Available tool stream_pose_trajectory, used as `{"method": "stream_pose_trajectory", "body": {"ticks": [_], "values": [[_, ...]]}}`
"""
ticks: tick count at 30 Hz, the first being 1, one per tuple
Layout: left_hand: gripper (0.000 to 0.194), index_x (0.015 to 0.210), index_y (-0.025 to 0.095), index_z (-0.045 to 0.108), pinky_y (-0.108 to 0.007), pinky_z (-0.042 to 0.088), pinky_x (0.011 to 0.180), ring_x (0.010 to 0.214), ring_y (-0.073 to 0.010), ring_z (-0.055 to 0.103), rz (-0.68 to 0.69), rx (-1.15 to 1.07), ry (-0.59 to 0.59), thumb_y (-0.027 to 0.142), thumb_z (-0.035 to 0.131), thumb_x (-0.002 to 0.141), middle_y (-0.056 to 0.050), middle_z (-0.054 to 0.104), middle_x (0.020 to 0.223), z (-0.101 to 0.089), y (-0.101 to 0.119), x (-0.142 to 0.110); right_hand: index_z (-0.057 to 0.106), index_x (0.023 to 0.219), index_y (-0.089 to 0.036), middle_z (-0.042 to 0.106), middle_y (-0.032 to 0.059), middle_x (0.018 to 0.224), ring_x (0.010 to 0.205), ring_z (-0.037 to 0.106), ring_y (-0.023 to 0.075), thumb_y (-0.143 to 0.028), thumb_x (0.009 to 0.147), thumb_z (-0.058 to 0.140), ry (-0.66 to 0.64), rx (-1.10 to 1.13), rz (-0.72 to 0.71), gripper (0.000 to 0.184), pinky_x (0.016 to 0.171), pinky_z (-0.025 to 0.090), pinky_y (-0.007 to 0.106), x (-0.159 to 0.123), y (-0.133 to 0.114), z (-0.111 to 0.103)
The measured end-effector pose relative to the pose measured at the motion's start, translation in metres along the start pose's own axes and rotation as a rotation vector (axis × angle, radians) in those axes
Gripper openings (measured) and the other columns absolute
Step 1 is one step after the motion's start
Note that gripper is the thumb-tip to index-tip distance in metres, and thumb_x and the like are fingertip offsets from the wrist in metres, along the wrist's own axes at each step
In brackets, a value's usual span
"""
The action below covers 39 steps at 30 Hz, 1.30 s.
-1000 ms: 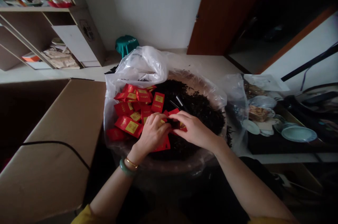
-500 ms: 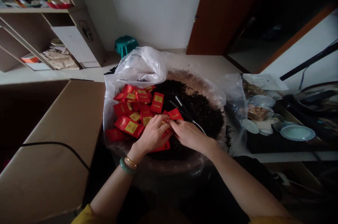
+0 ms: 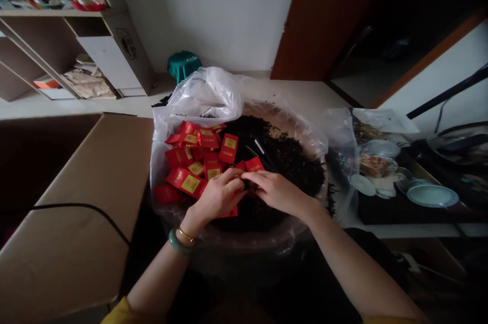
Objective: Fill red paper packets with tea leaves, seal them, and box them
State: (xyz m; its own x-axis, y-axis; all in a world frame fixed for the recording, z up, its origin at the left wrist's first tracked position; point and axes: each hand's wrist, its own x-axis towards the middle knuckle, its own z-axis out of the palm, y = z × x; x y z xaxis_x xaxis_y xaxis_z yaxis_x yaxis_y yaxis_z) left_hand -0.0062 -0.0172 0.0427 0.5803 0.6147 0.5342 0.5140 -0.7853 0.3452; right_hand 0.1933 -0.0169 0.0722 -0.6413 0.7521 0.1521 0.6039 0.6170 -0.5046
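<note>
Both hands meet over a plastic-lined round basket (image 3: 267, 243) of dark, dry, leaf-like bits (image 3: 301, 166). My left hand (image 3: 221, 193) is closed, thumb and fingers pinched together, with a red packet (image 3: 231, 211) showing just below it. My right hand (image 3: 280, 193) comes in from the right, its fingers curled inward and their tips close to the left hand's. What it grips is mostly hidden; something dark shows between the hands. Several red packets with gold labels (image 3: 190, 182) are heaped at the left. One more red packet (image 3: 254, 164) lies just beyond the fingertips.
A dark, slim tool with a pale strip (image 3: 261, 147) lies on the leaves. An open cardboard box (image 3: 84, 202) stands at left. To the right are tubs and lids (image 3: 432, 196). Behind are a teal covered bin (image 3: 184, 64), shelves (image 3: 125, 67) and a brown door (image 3: 324, 19).
My fingertips have drawn slightly apart, the left hand shifting a little left, and a dark gap shows between them. The view has shifted slightly. The heaped packets lie as before.
</note>
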Motion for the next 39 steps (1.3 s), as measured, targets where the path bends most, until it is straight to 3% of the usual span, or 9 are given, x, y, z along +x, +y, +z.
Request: {"method": "stream_pose_trajectory", "body": {"ticks": [5,9,14,18,20,24,29,32,39], "values": [[0.014,0.082,0.018,0.057,-0.025,0.050,0.065,0.071,-0.0132,0.063,-0.048,0.064,-0.081,0.027,0.053,0.091,-0.005,0.065,0.091,0.006,-0.006,-0.001,0.067,0.103,-0.024,0.072,0.0022,0.096,0.085,0.068,0.0171,-0.021,0.087,0.053,0.150,0.176,0.128,0.021,0.082,0.053,0.031,-0.006,0.005,-0.023],[0.008,0.090,0.019,0.058,-0.026,0.050,0.067,0.074,-0.0149,0.064,-0.081,0.059,-0.090,0.026,0.058,0.089,-0.004,0.065,0.089,0.007,-0.008,-0.001,0.069,0.098,-0.023,0.071,0.0026,0.093,0.087,0.066,0.0189,-0.020,0.082,0.061,0.079,0.092,0.184,0.019,0.083,0.052,0.034,-0.014,0.011,-0.038],[0.027,0.109,0.019,0.052,-0.027,0.052,0.069,0.080,-0.0168,0.065,-0.130,-0.012,-0.070,0.028,0.063,0.086,-0.004,0.065,0.094,0.011,-0.009,-0.003,0.068,0.106,-0.023,0.063,0.0069,0.105,0.102,0.060,0.0218,-0.021,0.076,0.071,0.042,-0.092,0.091,0.030,0.090,0.050,0.036,-0.009,0.005,-0.021],[0.032,0.110,0.020,0.053,-0.029,0.053,0.070,0.080,-0.0171,0.064,-0.147,-0.061,-0.075,0.028,0.067,0.082,-0.004,0.063,0.094,0.012,-0.011,-0.002,0.072,0.092,-0.018,0.063,0.0079,0.095,0.089,0.064,0.0209,-0.020,0.084,0.063,-0.133,-0.218,0.168,0.012,0.079,0.052,0.032,0.001,0.003,-0.002],[0.027,0.106,0.020,0.057,-0.030,0.053,0.073,0.084,-0.0175,0.062,-0.126,-0.069,-0.093,0.027,0.067,0.082,-0.005,0.061,0.095,0.010,-0.012,-0.001,0.072,0.088,-0.017,0.063,0.0071,0.091,0.083,0.064,0.0189,-0.018,0.087,0.059,-0.162,-0.231,0.167,0.013,0.076,0.051,0.030,0.003,0.004,0.000],[0.012,0.090,0.018,0.064,-0.037,0.052,0.082,0.096,-0.0213,0.056,-0.101,0.038,-0.109,0.027,0.066,0.082,-0.008,0.057,0.105,0.004,-0.011,0.000,0.071,0.093,-0.016,0.062,0.0069,0.095,0.084,0.063,0.0168,-0.014,0.088,0.057,-0.131,-0.196,0.091,0.015,0.077,0.050,0.028,0.002,0.005,-0.003],[0.017,0.089,0.020,0.070,-0.044,0.049,0.089,0.110,-0.0275,0.049,-0.097,0.174,-0.315,0.034,0.067,0.080,-0.011,0.056,0.114,0.007,-0.011,-0.003,0.071,0.090,-0.016,0.064,0.0068,0.095,0.081,0.064,0.0168,-0.015,0.087,0.060,-0.170,-0.150,0.077,0.012,0.075,0.050,0.028,0.003,0.005,0.006],[0.016,0.092,0.021,0.071,-0.043,0.048,0.092,0.111,-0.0271,0.050,-0.110,0.147,-0.370,0.031,0.068,0.080,-0.010,0.058,0.113,0.011,-0.013,-0.005,0.071,0.087,-0.015,0.064,0.0070,0.094,0.080,0.064,0.0164,-0.013,0.086,0.060,-0.153,-0.136,0.060,0.011,0.075,0.050,0.028,0.004,0.007,0.012],[0.012,0.090,0.016,0.064,-0.035,0.052,0.081,0.091,-0.0209,0.060,-0.126,0.011,-0.205,0.027,0.061,0.086,-0.010,0.062,0.104,0.008,-0.011,-0.002,0.068,0.089,-0.017,0.063,0.0060,0.094,0.084,0.063,0.0160,-0.012,0.086,0.059,0.037,-0.039,0.002,0.011,0.079,0.049,0.027,0.000,0.010,0.001]]}}
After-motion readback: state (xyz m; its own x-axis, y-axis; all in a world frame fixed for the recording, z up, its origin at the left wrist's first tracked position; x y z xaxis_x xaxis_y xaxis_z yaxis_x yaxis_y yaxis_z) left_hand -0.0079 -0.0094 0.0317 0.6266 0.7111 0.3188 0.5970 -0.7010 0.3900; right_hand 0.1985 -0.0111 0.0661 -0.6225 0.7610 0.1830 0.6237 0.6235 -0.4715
